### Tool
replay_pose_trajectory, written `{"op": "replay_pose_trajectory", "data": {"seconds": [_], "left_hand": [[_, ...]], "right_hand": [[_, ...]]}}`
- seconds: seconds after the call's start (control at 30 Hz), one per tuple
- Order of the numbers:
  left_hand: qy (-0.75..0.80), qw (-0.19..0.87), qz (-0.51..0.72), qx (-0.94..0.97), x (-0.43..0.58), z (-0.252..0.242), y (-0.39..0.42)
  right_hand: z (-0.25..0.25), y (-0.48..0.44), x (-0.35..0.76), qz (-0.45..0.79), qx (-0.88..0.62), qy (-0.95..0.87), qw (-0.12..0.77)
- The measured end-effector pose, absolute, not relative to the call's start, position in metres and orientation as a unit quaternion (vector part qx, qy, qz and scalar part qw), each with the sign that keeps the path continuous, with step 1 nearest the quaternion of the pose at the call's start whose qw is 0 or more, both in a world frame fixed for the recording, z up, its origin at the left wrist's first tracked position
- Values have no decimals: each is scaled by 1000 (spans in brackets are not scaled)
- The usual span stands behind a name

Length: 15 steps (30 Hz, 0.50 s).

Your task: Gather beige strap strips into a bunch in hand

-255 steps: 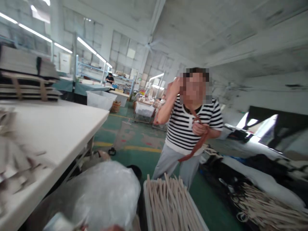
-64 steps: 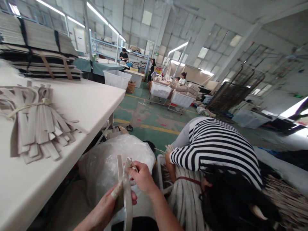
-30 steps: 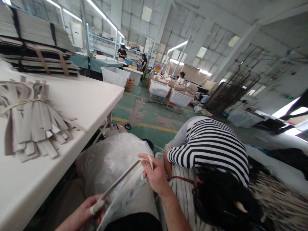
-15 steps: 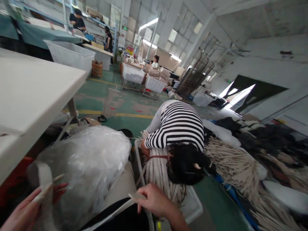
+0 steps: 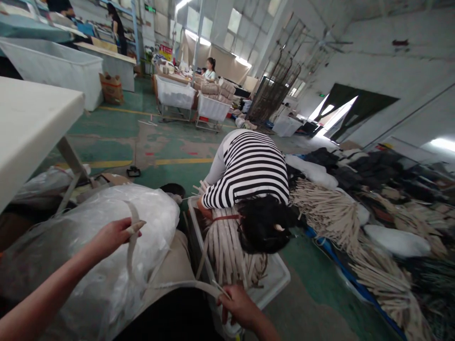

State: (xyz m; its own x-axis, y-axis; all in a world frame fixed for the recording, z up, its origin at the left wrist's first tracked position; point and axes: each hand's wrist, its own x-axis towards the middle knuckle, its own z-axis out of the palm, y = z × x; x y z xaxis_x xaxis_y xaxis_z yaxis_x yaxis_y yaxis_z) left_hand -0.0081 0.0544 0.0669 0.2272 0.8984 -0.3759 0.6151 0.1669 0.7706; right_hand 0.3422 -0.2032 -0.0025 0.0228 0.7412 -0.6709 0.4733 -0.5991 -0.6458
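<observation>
A pale fabric strip (image 5: 185,284) runs across my lap between my two hands. My left hand (image 5: 124,232) is raised over the clear plastic bag (image 5: 156,208), its fingers closed round the strip, which hangs down below them. A beige pointed bit shows at those fingertips; I cannot tell whether it is the strip's end. Low in the middle, my right hand (image 5: 236,303) pinches the other part of the strip, and a thin pale sliver sticks up from its fingers. Just beyond that hand stands a white plastic bin (image 5: 280,279) with a bundle of beige strips (image 5: 225,251).
A person in a striped top (image 5: 256,166) bends over the bin, arm reaching into it. On the left is a white table (image 5: 35,109). Heaped strips (image 5: 327,208) and dark cloth (image 5: 344,175) lie on the right. Wheeled white bins (image 5: 174,92) stand farther back.
My left hand has moved up and to the right, over the plastic bag, with the strip in it. My right hand has shifted slightly right and down. The view has turned.
</observation>
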Motion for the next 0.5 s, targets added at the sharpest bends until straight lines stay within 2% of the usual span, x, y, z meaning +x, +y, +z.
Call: {"op": "replay_pose_trajectory", "data": {"seconds": [0.17,0.3,0.4,0.5], "left_hand": [[547,542,270,578,50,96,91],[460,582,414,527,77,109,99],[497,568,396,523,68,95,82],[540,595,355,479,37,68,48]], "right_hand": [[-23,-197,327,543,-710,-374,246],[-24,-167,313,529,-699,-276,395],[-21,-138,306,532,-658,-219,486],[-25,-115,303,527,-648,-156,527]]}}
